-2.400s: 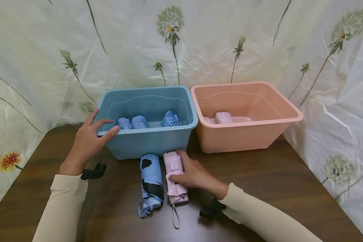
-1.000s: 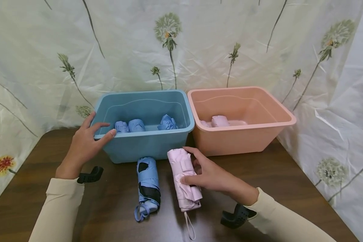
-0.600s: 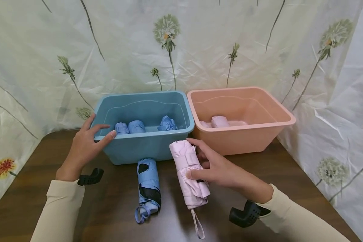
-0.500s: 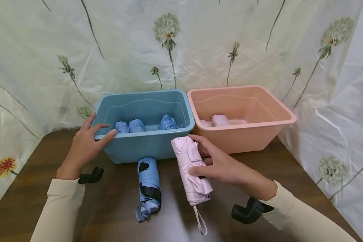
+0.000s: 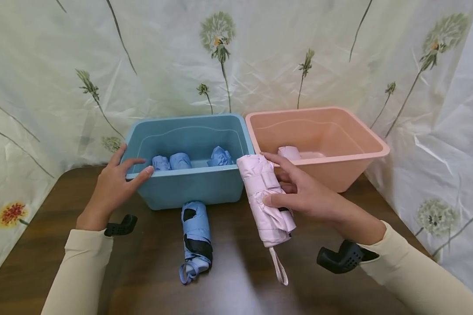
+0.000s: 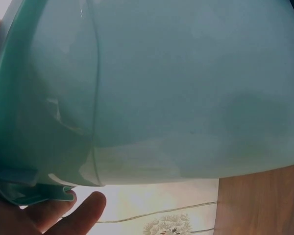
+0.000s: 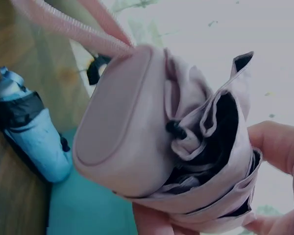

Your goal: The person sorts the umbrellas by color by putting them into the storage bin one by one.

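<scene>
A folded pink umbrella (image 5: pixel 264 197) with a wrist strap is gripped in my right hand (image 5: pixel 311 192), thumb on its near face, raised in front of the two bins. The right wrist view shows its smooth handle end (image 7: pixel 117 107) and loose cloth folds. My left hand (image 5: pixel 116 179) rests with spread fingers at the front left corner of the blue bin (image 5: pixel 193 186); in the left wrist view, fingers (image 6: pixel 85 215) extend past the rim. A folded blue umbrella (image 5: pixel 197 238) with black patches lies on the table in front of that bin.
Several rolled blue bundles (image 5: pixel 180 161) lie inside the blue bin. Beside it stands a pink bin (image 5: pixel 351 168) with a pink bundle (image 5: pixel 289 153) inside. Both bins stand on a dark wooden table (image 5: pixel 150 271) before a floral curtain (image 5: pixel 268 57).
My right hand has taken hold of the pink umbrella and lifted it from the table, up and to the right toward the pink bin. My left hand has stayed at the blue bin's corner.
</scene>
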`<state>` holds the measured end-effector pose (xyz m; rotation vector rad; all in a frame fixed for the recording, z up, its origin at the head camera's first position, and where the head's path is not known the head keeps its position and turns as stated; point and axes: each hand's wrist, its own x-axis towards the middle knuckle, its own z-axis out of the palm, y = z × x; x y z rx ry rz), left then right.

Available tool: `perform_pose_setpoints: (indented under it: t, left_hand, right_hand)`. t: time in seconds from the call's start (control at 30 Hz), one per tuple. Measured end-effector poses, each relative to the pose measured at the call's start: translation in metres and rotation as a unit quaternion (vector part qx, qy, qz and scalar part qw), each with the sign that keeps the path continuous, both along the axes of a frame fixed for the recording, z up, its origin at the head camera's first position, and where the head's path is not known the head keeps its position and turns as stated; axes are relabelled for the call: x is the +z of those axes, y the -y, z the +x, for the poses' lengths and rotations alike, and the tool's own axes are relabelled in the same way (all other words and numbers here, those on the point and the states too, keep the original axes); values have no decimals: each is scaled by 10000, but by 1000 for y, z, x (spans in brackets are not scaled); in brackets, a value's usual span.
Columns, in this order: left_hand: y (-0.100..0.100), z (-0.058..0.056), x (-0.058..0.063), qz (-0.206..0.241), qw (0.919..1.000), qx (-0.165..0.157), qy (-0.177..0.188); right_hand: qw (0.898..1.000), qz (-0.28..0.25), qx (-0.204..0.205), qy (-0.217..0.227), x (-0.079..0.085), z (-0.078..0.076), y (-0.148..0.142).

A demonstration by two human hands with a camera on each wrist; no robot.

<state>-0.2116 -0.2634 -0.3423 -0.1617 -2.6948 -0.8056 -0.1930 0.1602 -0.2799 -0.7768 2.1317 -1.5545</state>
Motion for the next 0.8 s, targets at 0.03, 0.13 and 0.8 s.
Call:
perform_pose_setpoints:
  t: [0.03,0.13,0.8]
  left_hand:
    - [0,0,0,2,10000,-17,-1]
    - [1,0,-2,28,10000,-62,-26]
    - [-1,1,-1,59,10000,-56,-40]
  right_hand:
    - [10000,-17,-14,36,2,-1,-3]
    - [9999,-27,-129,77,9,-6,-13]
    - [9897,-473,-1348,79,39,-49,-65]
